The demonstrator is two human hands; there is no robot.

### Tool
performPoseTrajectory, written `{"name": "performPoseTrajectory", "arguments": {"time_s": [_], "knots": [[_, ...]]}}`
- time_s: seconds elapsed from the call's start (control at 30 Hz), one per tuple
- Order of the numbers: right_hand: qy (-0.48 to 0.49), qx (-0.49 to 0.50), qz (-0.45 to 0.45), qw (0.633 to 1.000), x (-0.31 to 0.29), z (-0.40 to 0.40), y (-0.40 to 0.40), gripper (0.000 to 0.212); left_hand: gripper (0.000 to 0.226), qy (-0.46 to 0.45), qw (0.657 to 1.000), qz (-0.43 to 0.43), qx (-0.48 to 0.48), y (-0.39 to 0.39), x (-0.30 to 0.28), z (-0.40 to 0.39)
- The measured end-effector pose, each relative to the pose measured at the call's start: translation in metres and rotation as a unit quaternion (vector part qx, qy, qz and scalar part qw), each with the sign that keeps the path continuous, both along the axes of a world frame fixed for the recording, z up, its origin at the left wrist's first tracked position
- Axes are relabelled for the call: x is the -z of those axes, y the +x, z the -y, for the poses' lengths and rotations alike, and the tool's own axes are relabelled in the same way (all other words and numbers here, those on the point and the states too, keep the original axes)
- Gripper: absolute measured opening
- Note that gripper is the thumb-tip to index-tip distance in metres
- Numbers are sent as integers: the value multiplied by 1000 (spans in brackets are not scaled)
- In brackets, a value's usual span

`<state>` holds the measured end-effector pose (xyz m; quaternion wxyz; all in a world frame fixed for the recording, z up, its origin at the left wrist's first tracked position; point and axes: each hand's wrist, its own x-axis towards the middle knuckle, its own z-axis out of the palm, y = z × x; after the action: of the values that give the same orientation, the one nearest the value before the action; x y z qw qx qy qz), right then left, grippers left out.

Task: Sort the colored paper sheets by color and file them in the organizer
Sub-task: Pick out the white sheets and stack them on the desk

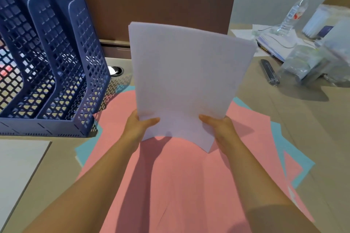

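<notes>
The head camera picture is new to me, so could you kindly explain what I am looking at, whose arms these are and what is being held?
There is no machine here. A person wears one wide-angle camera on the head, looking forward and down, so the two bare arms reaching in from the bottom are the person's own.

The left hand and the right hand each grip a lower corner of a stack of pale lilac sheets, held up above the desk.

Under the stack lie pink sheets, with light blue sheets showing at their edges. To the left stands a blue mesh organizer with upright slots. At the far right are a plastic bottle and blurred clear bags.
</notes>
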<state>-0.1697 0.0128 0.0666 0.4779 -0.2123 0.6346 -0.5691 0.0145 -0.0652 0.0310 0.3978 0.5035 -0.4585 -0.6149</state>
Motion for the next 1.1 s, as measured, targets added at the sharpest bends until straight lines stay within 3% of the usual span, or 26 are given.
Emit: {"name": "performPoseTrajectory", "arguments": {"time_s": [0.2, 0.37, 0.57, 0.77, 0.87, 1.0, 1.1], "knots": [[1, 14, -70, 997, -10, -1, 1, 27, 30, -61, 989, 115, -63, 0, -16, -9], [-47, -82, -78, 992, -28, 1, 26, 23, 32, -107, 970, 210, -64, 58, -48, -31], [-70, -91, -77, 990, -44, 22, 105, 17, 34, 3, 955, 291, -62, 169, -66, -73], [-12, -243, -183, 953, -48, 22, 207, 25, 10, 52, 932, 337, -123, 279, -62, -104], [43, -283, -212, 934, -35, 28, 263, 30, 8, 69, 921, 359, -136, 337, -50, -114], [91, -317, -256, 909, -6, 31, 330, 32, 22, 104, 902, 387, -162, 408, -25, -116], [105, -306, -295, 899, 21, 35, 365, 31, 8, 112, 889, 416, -155, 439, -4, -109]]}}
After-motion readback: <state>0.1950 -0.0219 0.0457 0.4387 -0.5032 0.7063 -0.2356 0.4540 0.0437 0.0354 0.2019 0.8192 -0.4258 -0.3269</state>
